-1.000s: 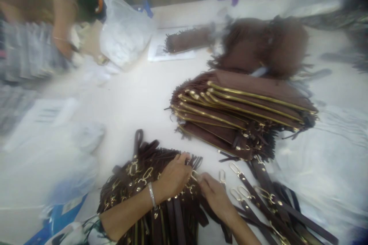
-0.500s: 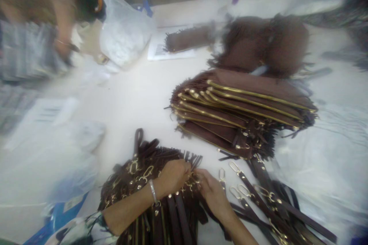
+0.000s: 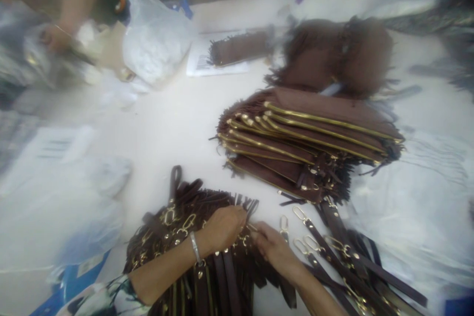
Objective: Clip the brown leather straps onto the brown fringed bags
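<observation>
My left hand (image 3: 224, 227), with a bracelet at the wrist, is closed over the right end of a pile of dark brown fringed pouches (image 3: 185, 266). What its fingers pinch is hidden. Just to its right, my right hand (image 3: 274, 249) is closed on a dark brown wrist strap, with a gold metal clasp (image 3: 252, 227) at its fingertips. The strap's loop end (image 3: 287, 291) seems to hang below that hand. Gold rings and hooks dot the pile around both hands. Loose wrist straps (image 3: 333, 261) with gold clasps lie on the right.
A stack of brown pouches with gold zippers (image 3: 311, 128) lies ahead, with more fringed pouches (image 3: 329, 54) behind. A white plastic bag (image 3: 153, 39) stands at the back left. Another person's hand (image 3: 55, 37) works among plastic wraps. Clear plastic sheets (image 3: 418, 207) cover the right side.
My right hand has shifted slightly right and down, opening a small gap from my left hand. The other person's hand has moved left and up. The view has shifted slightly.
</observation>
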Motion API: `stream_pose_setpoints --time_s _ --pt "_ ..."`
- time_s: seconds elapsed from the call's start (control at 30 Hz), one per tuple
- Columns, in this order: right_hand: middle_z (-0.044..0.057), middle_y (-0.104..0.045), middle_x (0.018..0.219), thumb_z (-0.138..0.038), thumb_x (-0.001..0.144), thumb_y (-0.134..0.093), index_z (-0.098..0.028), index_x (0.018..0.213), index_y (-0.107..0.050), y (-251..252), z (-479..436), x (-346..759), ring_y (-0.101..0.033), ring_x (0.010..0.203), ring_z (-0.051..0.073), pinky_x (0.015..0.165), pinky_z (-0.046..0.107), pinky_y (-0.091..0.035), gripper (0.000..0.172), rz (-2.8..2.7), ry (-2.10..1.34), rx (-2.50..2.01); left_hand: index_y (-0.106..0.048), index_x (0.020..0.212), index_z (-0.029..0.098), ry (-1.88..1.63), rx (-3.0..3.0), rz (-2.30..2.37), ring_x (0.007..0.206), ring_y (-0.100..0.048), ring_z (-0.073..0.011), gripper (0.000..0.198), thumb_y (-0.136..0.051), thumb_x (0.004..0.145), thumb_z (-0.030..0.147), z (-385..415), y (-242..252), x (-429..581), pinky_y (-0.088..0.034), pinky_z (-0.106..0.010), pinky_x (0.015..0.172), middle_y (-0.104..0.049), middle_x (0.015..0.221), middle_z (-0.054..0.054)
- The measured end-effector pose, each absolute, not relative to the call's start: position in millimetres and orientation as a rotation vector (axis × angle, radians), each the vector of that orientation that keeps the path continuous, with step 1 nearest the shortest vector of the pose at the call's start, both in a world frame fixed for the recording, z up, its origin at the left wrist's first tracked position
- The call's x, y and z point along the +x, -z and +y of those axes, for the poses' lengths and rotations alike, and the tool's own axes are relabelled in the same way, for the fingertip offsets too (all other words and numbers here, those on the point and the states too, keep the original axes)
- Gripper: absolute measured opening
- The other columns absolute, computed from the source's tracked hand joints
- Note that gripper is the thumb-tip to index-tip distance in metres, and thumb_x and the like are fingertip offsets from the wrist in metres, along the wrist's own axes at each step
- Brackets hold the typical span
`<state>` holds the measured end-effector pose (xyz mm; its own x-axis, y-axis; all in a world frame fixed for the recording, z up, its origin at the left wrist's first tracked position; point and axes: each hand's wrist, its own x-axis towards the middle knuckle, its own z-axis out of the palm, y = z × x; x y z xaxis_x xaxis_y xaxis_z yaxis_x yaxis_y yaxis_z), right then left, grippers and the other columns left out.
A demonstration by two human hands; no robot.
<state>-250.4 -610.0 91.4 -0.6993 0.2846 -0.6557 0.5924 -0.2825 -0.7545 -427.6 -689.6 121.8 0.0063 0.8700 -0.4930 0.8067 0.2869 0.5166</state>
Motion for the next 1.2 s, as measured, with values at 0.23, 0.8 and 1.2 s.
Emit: stream_pose_setpoints --time_s 0.23,0.8,1.2 --pt "-0.006 -0.039 0.052 -0.054 0.089 -0.039 -0.020 0.072 -0.054 -83 -610 -253 -0.037 0.050 0.011 0.046 0.021 -0.027 0.041 1.591 2.114 1.176 -0.052 0.082 0.020 -0.042 1.531 1.754 0.075 -0.058 -0.0169 0.012 -0.046 0.083 0.010 -688 -124 -428 -0.043 -0.026 0.068 -0.062 0.085 -0.002" --pt "0.002 -0.068 0.078 -0.046 0.083 -0.045 -0.017 0.091 -0.072 -84 -607 -269 -0.057 0.073 0.018 0.065 0.027 -0.042 0.040 1.649 2.055 1.183 -0.049 0.091 0.019 -0.089 1.683 1.658 0.078 -0.057 -0.0164 0.011 -0.039 0.091 0.014 -691 -120 -432 -0.045 -0.026 0.067 -0.060 0.095 -0.004" --pt "0.000 -0.063 0.072 -0.041 0.077 -0.060 -0.015 0.092 -0.064 -67 -602 -259 -0.051 0.058 0.010 0.055 0.022 -0.039 0.030 1.382 2.201 1.117 -0.052 0.085 0.019 -0.053 1.619 1.667 0.072 -0.060 -0.0183 0.010 -0.043 0.087 0.015 -688 -118 -431 -0.044 -0.027 0.064 -0.063 0.085 -0.004"
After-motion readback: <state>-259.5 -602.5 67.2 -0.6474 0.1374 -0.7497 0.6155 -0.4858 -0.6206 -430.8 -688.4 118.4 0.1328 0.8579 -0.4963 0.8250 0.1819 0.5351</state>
